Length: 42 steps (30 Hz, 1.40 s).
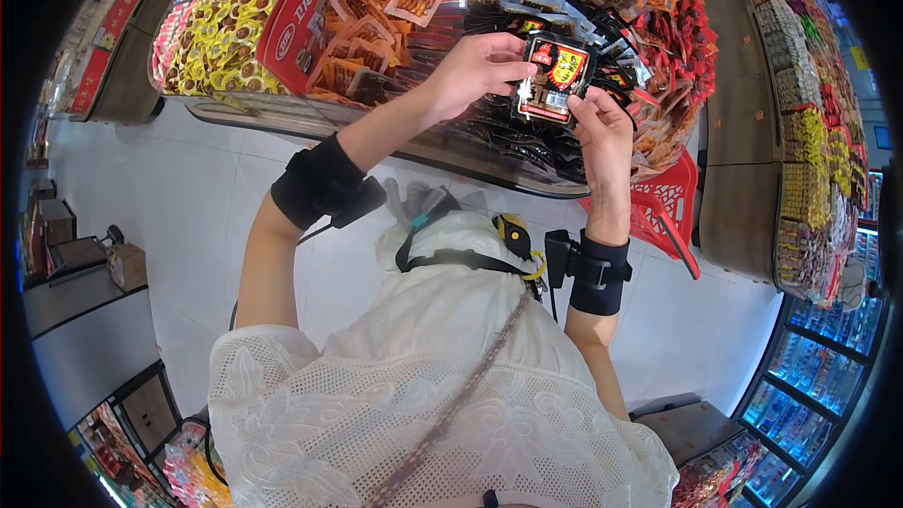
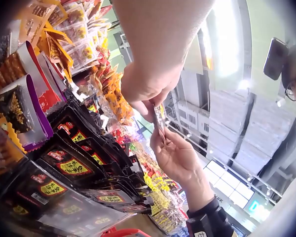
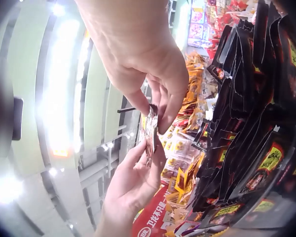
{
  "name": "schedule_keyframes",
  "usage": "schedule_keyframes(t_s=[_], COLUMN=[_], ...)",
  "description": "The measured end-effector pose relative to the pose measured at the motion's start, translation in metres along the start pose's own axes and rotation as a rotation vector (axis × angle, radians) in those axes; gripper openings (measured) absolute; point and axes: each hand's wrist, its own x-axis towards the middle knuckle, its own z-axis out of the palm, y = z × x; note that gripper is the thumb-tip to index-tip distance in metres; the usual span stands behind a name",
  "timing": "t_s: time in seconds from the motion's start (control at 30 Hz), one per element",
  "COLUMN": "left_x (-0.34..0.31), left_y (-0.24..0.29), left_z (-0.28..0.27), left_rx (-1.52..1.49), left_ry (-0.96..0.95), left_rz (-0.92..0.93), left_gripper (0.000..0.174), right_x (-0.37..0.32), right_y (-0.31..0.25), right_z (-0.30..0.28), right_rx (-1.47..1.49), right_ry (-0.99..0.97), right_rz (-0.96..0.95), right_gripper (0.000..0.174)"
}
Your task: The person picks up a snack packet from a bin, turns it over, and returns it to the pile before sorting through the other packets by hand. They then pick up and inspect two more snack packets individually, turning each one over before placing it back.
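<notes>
A small black packet (image 1: 555,78) with a red and yellow label is held up over the snack bin in the head view. My left hand (image 1: 477,71) pinches its left edge, and my right hand (image 1: 602,122) grips its lower right corner between thumb and fingers. Seen edge-on in the left wrist view, the packet (image 2: 159,118) sits between my left hand (image 2: 150,81) and my right hand (image 2: 175,155). The right wrist view shows the packet (image 3: 151,131) with my right hand (image 3: 148,64) above and my left hand (image 3: 133,185) below.
Similar black packets (image 2: 71,165) fill the bin behind a clear front panel. Orange packets (image 1: 362,42) and yellow packets (image 1: 230,28) lie to the left. A red basket (image 1: 658,212) is at the bin's right end; stocked shelves (image 1: 800,132) stand farther right.
</notes>
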Motion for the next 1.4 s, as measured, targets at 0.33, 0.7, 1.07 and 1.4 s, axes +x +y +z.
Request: schedule_keyframes(t_s=[0.33,0.7,1.07,1.4], left_x=[0.002,-0.014,-0.015,-0.022], left_y=[-0.009,-0.011,0.0,-0.002], left_z=[0.018,0.029,0.018,0.02], left_rx=[0.208,0.615,0.141,0.076], left_ry=[0.228,0.129,0.055,0.036], left_rz=[0.358,0.682,0.136,0.012], left_gripper=[0.024,0.026,0.029,0.031], right_x=[-0.008,-0.001,0.001,-0.002], right_y=[-0.01,0.0,-0.009,-0.011], right_z=[0.034,0.012,-0.001,0.002], right_rx=[-0.541,-0.173,-0.043,-0.139], right_ry=[0.022,0.135,-0.009,-0.033], right_rz=[-0.369,-0.142,0.053,0.028], right_gripper=[0.043,0.021,0.018,0.018])
